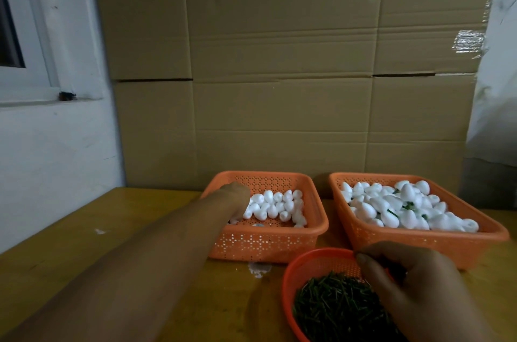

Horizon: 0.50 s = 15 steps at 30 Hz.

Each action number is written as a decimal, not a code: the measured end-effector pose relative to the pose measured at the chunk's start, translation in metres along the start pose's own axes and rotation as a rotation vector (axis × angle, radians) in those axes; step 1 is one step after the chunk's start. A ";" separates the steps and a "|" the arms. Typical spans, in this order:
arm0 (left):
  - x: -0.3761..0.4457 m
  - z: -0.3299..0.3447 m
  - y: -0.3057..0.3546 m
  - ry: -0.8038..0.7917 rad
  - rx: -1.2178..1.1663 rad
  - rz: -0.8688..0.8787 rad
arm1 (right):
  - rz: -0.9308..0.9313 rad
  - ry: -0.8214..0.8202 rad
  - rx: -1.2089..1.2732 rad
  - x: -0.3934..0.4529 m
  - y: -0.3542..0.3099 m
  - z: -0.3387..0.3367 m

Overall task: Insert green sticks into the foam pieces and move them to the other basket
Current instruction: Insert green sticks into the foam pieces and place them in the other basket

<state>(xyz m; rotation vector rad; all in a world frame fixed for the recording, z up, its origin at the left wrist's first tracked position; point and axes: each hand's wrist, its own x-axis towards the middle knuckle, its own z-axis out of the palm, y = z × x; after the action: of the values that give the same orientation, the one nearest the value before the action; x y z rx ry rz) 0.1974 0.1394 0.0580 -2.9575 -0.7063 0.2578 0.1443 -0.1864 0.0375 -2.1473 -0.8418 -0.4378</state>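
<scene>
Foam pieces (279, 206) are lying in the left basket (267, 241) near the counter's (84, 252) back edge; the left hand (237, 199) is reaching among them, grip hidden. The right hand (405, 283), fingers curled, is dipping into the sticks (335, 308) in the front-edge bowl (291, 280); its hold is unclear. Stuck pieces are filling the right basket (419, 241).

Open tabletop (84, 243) left of the left basket (265, 243). Narrow gap between it and the right basket (419, 241), just beside. Round bowl (307, 263) of green sticks (335, 305) crowding the near edge. Cardboard wall (279, 90) closing off the back.
</scene>
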 end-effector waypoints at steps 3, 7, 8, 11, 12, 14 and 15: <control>0.000 0.001 0.002 0.005 -0.017 -0.021 | -0.019 0.030 0.010 0.000 0.000 0.001; -0.003 0.002 0.003 0.024 -0.043 0.002 | -0.040 0.053 0.012 -0.001 0.000 0.000; -0.004 0.002 0.003 0.032 -0.049 0.022 | -0.042 0.054 0.017 -0.002 0.000 0.000; -0.006 0.003 0.002 0.061 -0.115 0.060 | -0.039 0.050 0.019 -0.001 0.000 -0.001; -0.006 0.003 0.002 0.093 -0.155 0.072 | -0.032 0.047 0.018 -0.001 -0.001 -0.001; -0.007 0.003 0.003 0.171 -0.278 0.105 | -0.019 0.045 0.019 -0.002 -0.001 -0.001; -0.008 0.001 0.004 0.211 -0.351 0.125 | -0.017 0.047 0.019 -0.003 -0.001 -0.001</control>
<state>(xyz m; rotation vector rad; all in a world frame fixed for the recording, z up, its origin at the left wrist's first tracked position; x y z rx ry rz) 0.1918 0.1324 0.0574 -3.2953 -0.5940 -0.1896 0.1415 -0.1875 0.0374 -2.1061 -0.8353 -0.4848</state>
